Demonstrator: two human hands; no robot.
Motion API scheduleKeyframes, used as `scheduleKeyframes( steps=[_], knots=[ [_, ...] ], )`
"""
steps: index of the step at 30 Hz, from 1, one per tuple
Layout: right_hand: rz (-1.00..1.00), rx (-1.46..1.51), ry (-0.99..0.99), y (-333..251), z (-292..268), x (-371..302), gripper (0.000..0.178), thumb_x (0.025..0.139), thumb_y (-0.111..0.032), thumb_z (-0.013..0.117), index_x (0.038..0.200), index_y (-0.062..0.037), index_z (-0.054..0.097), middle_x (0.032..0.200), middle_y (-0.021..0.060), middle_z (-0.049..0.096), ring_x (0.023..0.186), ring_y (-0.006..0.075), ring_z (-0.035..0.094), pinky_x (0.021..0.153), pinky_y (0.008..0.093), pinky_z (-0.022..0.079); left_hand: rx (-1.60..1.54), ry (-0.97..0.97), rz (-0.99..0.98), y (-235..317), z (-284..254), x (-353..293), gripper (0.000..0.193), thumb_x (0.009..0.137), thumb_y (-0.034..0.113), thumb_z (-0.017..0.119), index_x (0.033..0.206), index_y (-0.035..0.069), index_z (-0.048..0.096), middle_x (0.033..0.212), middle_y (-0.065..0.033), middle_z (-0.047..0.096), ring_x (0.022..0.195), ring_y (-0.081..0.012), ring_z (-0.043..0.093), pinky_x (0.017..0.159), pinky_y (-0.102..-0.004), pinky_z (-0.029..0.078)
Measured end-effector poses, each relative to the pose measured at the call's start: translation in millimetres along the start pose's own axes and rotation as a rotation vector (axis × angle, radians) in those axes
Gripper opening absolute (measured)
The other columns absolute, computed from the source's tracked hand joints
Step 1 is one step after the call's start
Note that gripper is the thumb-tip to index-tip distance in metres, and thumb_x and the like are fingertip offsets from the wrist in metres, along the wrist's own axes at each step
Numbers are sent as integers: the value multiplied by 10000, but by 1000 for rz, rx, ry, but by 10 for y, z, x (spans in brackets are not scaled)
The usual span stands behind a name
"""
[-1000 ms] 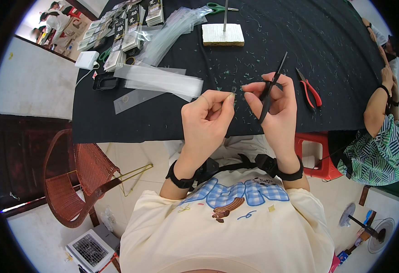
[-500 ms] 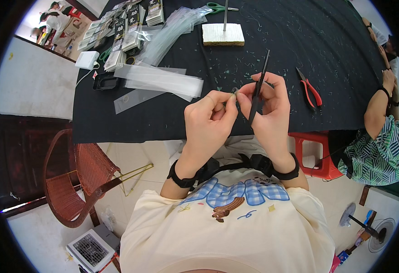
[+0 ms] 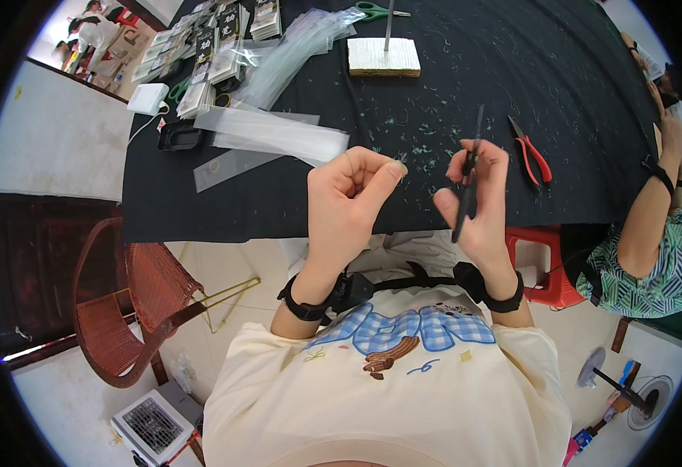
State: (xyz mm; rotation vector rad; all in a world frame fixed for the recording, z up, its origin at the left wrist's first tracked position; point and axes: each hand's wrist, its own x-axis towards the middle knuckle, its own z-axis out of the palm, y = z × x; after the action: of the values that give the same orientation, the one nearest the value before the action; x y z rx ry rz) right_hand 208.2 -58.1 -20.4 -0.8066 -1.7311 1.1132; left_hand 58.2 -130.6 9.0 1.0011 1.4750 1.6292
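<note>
Left hand (image 3: 348, 191): grip pinched closed; anything between the fingertips (image 3: 396, 169) is too small to make out. Right hand (image 3: 489, 208): grip holding a slim black tool (image 3: 467, 198), blurred, above the black-covered desk (image 3: 247, 214). Green clippings (image 3: 431, 145) lie scattered beyond both hands, red-handled pliers (image 3: 533, 153) to the right, translucent strips (image 3: 278, 137) to the left, a white block (image 3: 383, 60) with an upright rod (image 3: 388, 27) farther back

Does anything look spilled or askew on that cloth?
Yes: green scraps are strewn across the black cloth, many just beyond the left hand, like loose litter. One clear strip also juts out at an angle from under the pale stack. No damage stands out.
</note>
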Motion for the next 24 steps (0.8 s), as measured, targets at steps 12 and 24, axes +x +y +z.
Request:
scheduleKeyframes(
  steps=[12, 24],
  knots=[
    [-254, -490, -67, -135, 62, -55, 513, 600, -138, 747, 1045, -22, 520, 759, 35, 521, 707, 170, 490, 666, 289, 312, -117, -67, -41, 15, -2, -10, 84, 809, 49, 580, 785, -23, 615, 599, 33, 552, 506, 28, 394, 420, -146, 248],
    [-298, -507, -108, -85, 31, -63, 526, 586, -106, 743, 1060, -22, 532, 753, 28, 516, 657, 151, 502, 649, 279, 324, -70, -86, -20, 54, -26, -12, 89, 819, 40, 561, 809, -32, 613, 614, 34, 552, 530, 26, 407, 436, -146, 266]
  ],
)
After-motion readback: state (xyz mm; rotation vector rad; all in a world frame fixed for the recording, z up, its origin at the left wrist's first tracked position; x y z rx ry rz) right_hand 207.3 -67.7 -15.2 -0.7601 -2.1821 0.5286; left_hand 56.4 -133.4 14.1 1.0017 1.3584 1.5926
